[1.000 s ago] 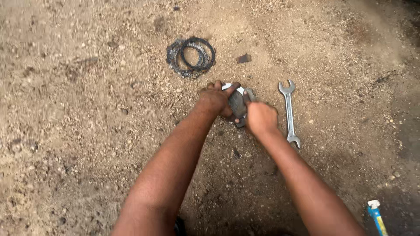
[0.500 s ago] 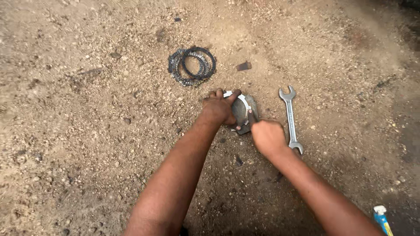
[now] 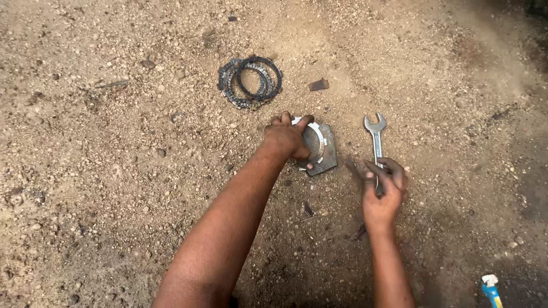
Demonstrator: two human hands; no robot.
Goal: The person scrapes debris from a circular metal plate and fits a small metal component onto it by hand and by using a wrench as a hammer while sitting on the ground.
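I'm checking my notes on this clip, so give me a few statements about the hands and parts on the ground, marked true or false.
1. The left hand grips a round grey metal part. True.
2. The right hand is over the silver open-ended spanner. True.
3. The dark toothed rings lie stacked on the round grey metal part. False: they lie apart, on the gravelly dirt ground.
4. The silver open-ended spanner lies left of the left hand. False: it lies to its right.
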